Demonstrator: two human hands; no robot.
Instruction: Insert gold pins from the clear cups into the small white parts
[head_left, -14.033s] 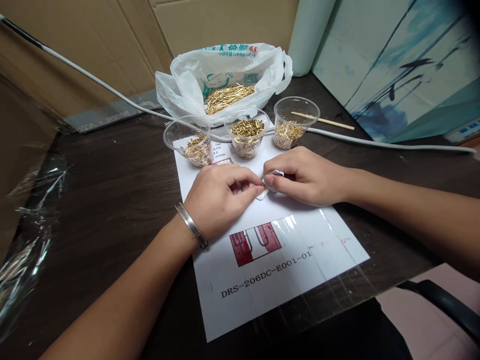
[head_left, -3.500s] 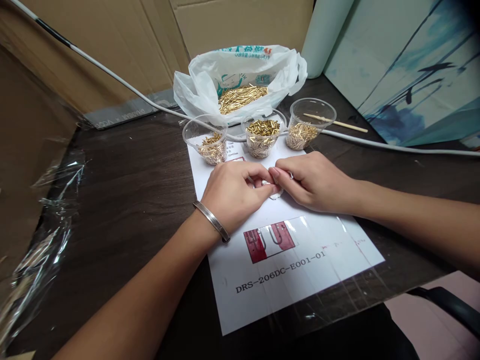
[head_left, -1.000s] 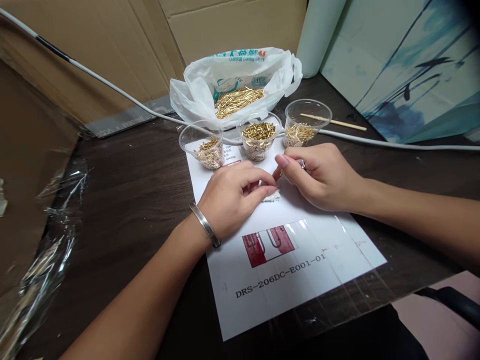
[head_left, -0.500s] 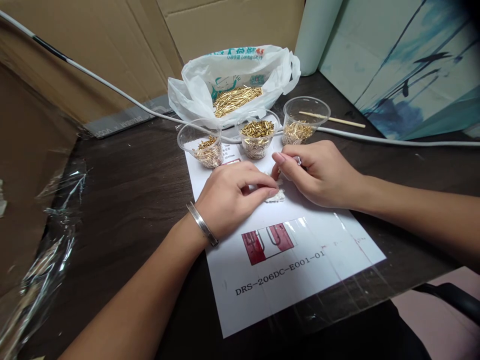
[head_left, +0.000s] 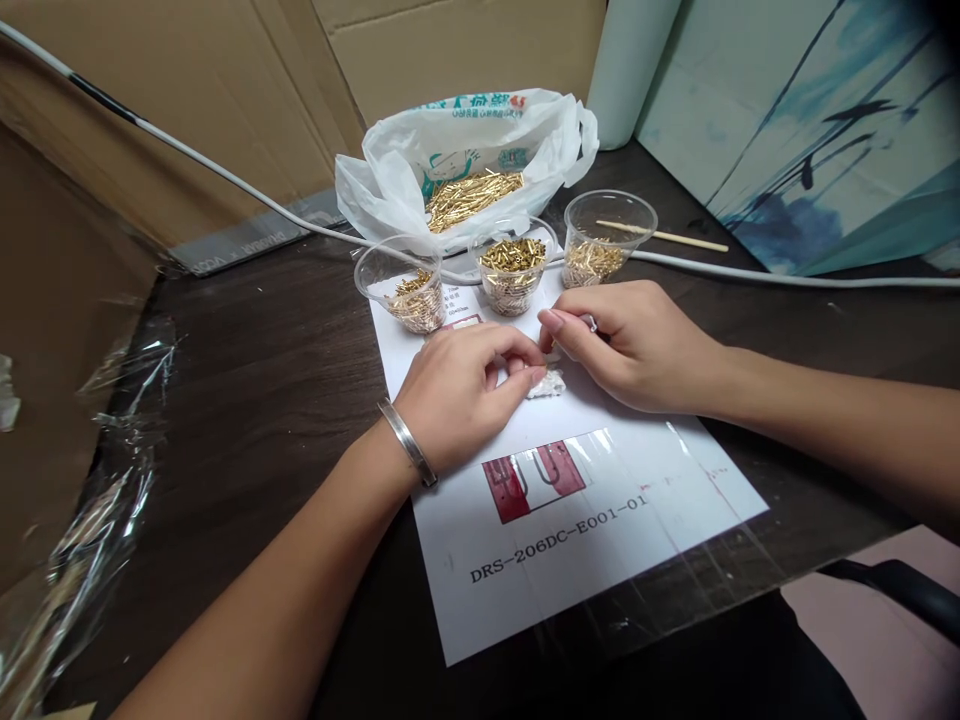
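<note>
My left hand (head_left: 472, 390) rests on the printed sheet (head_left: 585, 620), wearing a silver bangle. Its thumb and forefinger come together in a pinch at the edge of a small white, bumpy piece (head_left: 547, 384); anything between the fingertips is too small to name. Just to the right, my right hand (head_left: 637, 345) is also pinched, its fingertips close to the white piece and the left fingertips. What it grips is hidden by the fingers. Behind the hands stand a left clear plastic cup (head_left: 367, 290), a middle cup (head_left: 551, 235) and a right cup (head_left: 645, 215), all holding tiny gold metal pieces.
A white plastic bag (head_left: 390, 190) holding long gold pins stands behind the cups. A white cable (head_left: 720, 268) runs across the table past them. One thin wooden stick (head_left: 690, 240) lies at the right. Cardboard (head_left: 225, 100) walls the back left; clear film (head_left: 112, 500) hangs at left.
Both pinched hands have shifted slightly to the left in view, the left fingertips drawing back a little along the white piece. The cups and bag stand as before.
</note>
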